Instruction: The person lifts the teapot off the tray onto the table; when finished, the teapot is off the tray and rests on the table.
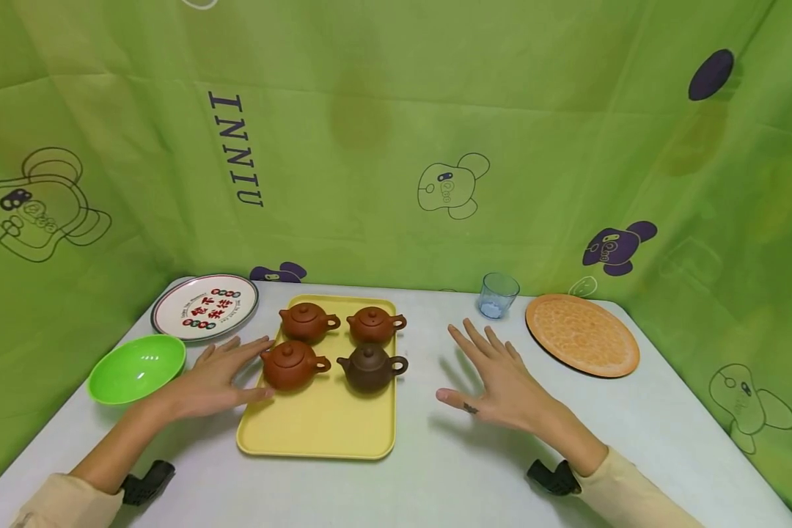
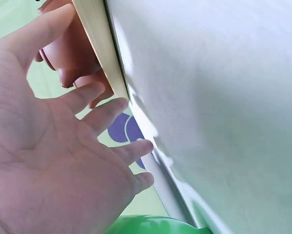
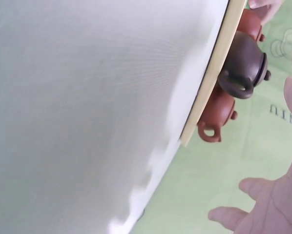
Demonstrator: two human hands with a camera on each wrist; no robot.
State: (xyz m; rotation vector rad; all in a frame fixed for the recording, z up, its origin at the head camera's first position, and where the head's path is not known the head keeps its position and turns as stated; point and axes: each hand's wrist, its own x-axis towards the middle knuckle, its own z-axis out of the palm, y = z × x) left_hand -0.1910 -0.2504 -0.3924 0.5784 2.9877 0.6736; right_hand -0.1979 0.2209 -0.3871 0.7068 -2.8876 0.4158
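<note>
- Clearly, the fingers of the left hand (image 1: 214,378) are spread apart at the left edge of a yellow rectangular tray (image 1: 317,429), left of centre in the head view; whether the tray is touched cannot be told.
- A round reddish-brown clay teapot (image 1: 290,368) is set on the tray just beside those fingers, its spout pointed towards them.
- To its right, a round dark-brown clay teapot (image 1: 368,370) is placed, with its handle turned to the right of the frame.
- Higher in the frame, two more reddish-brown clay teapots (image 1: 306,323) are lined up on the tray.
- The fingers of the right hand (image 1: 508,389) are likewise spread, held over the white tabletop (image 1: 435,484), apart from the dark-brown teapot.
- A bright green bowl (image 1: 138,370) is seen at the left, beside the left hand.
</note>
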